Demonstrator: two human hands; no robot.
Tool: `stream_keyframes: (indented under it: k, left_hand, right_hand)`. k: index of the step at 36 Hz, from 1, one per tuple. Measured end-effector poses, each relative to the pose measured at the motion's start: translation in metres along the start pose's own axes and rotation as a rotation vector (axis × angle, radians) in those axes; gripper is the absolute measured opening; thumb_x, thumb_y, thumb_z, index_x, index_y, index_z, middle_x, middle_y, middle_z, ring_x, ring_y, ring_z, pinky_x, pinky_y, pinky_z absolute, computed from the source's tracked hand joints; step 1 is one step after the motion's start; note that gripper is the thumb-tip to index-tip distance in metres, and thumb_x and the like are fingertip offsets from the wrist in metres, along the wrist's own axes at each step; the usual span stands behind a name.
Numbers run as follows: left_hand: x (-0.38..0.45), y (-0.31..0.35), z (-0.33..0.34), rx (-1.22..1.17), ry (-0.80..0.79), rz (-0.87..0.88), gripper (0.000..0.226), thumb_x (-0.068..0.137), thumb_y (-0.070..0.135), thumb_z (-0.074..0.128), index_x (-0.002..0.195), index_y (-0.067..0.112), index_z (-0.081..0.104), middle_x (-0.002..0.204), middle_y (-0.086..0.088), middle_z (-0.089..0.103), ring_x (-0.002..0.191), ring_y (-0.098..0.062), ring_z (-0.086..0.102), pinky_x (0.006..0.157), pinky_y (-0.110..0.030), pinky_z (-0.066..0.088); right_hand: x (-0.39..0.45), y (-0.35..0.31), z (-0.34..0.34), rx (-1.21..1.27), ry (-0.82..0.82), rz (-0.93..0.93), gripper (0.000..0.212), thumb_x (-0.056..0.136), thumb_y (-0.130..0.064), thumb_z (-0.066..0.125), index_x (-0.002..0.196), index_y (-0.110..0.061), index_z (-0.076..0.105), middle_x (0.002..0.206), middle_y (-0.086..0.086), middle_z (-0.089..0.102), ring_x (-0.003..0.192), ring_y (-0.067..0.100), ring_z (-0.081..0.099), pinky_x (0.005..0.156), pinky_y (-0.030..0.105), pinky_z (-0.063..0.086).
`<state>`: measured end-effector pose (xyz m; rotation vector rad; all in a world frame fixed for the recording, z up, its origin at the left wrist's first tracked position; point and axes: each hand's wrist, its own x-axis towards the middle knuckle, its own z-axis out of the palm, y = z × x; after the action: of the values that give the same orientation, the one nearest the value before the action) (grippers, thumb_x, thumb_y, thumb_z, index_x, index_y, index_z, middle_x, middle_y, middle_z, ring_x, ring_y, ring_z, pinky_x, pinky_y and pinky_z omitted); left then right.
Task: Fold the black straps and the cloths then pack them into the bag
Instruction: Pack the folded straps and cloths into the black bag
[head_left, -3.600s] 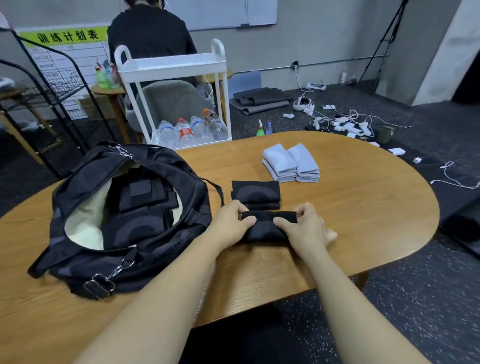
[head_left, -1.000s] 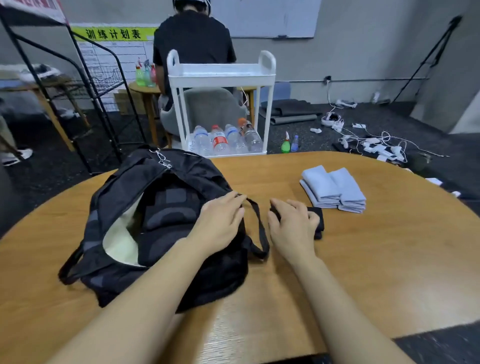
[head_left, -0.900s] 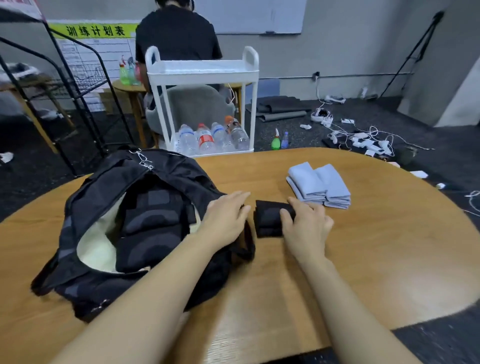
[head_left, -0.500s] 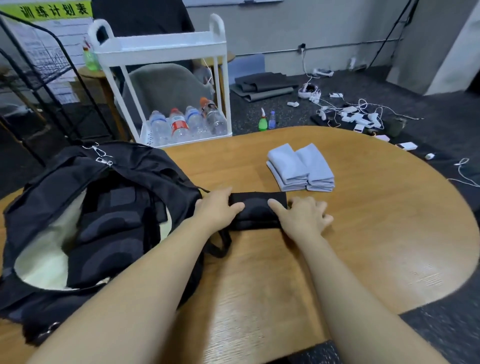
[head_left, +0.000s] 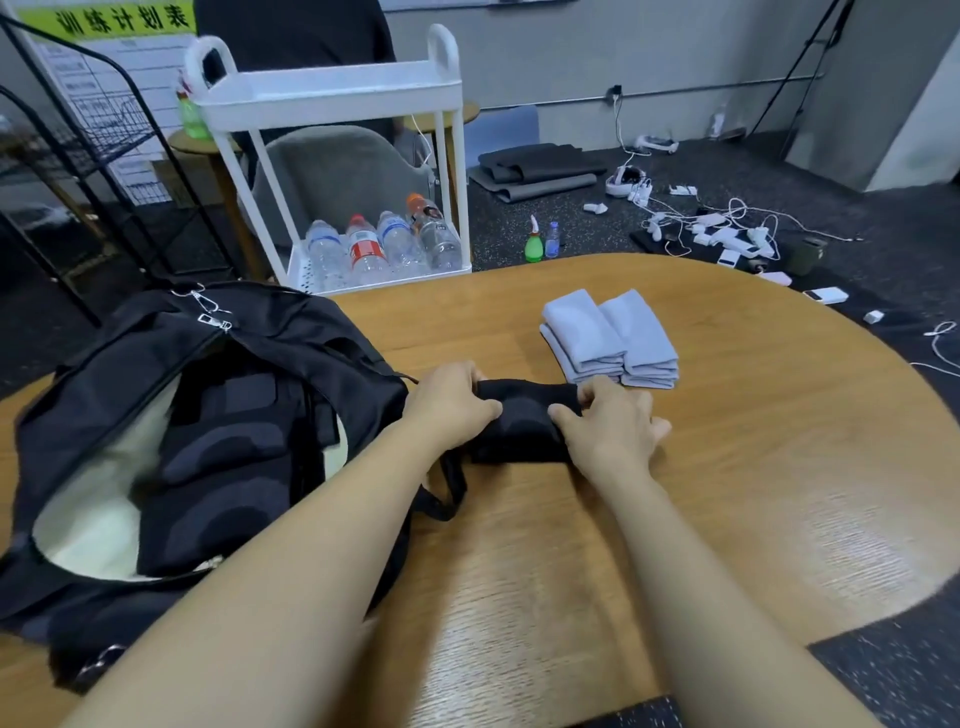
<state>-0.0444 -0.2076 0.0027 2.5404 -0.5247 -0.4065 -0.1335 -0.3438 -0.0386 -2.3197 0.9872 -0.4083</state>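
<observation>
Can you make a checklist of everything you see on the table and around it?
Surface: wooden table, oval.
Job's things: folded black strap held at both ends; open black bag with black straps inside; two stacks of folded grey cloths.
Clutter: nothing seen on the table.
Hands: left hand and right hand grip the strap.
Cables: white cables and chargers on the floor.
Surroundings: white cart with water bottles; seated person behind.

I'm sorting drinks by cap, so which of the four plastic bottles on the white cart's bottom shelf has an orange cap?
The rightmost clear plastic bottle; the other three bottles beside it have no orange cap.
</observation>
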Motion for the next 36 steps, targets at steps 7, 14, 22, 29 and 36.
stream_keyframes:
  k: [7,14,22,29,36]
  left_hand:
    - [-0.013,0.007,-0.015,-0.209,0.008,0.033,0.016,0.092,0.028,0.064,0.091,0.024,0.049,0.088,0.003,0.058,0.081,-0.023,0.062,0.072,-0.036,0.052]
    - [-0.036,-0.005,-0.053,-0.286,0.109,0.056,0.017,0.095,0.033,0.061,0.101,0.026,0.046,0.086,0.01,0.051,0.089,-0.017,0.053,0.081,-0.035,0.048]
    - [-0.058,-0.098,-0.116,-0.295,0.31,-0.036,0.029,0.093,0.027,0.062,0.112,0.021,0.041,0.088,0.006,0.055,0.083,-0.012,0.052,0.074,-0.028,0.043]
    - [-0.056,-0.176,-0.16,-0.066,0.462,-0.015,0.014,0.095,0.018,0.054,0.096,0.025,0.043,0.069,0.005,0.051,0.068,-0.021,0.05,0.067,-0.038,0.041]
    - [-0.044,-0.202,-0.17,0.281,0.451,-0.037,0.018,0.1,0.021,0.046,0.11,0.032,0.056,0.088,0.007,0.065,0.099,-0.02,0.06,0.097,-0.034,0.032]
  right_hand:
    - [-0.007,-0.007,-0.017,0.056,0.024,0.027,0.033,0.088,-0.036,0.059,0.069,-0.025,0.035,0.072,-0.012,0.045,0.094,0.021,0.046,0.079,0.036,0.02]
    - [-0.022,-0.045,-0.028,0.137,0.047,-0.013,0.028,0.086,-0.036,0.061,0.073,-0.021,0.041,0.074,-0.007,0.055,0.084,0.023,0.051,0.074,0.035,0.019]
    - [-0.055,-0.135,0.025,0.191,-0.143,-0.145,0.02,0.089,-0.041,0.059,0.086,-0.023,0.051,0.079,-0.01,0.055,0.086,0.019,0.05,0.076,0.034,0.017]
    - [-0.066,-0.212,0.083,0.225,-0.2,-0.229,0.013,0.092,-0.037,0.056,0.09,-0.026,0.049,0.089,-0.01,0.063,0.102,0.018,0.053,0.077,0.035,0.02]
    - [-0.063,-0.244,0.121,0.125,-0.177,-0.279,0.011,0.095,-0.035,0.052,0.091,-0.028,0.045,0.1,-0.002,0.065,0.11,0.021,0.043,0.077,0.035,0.017]
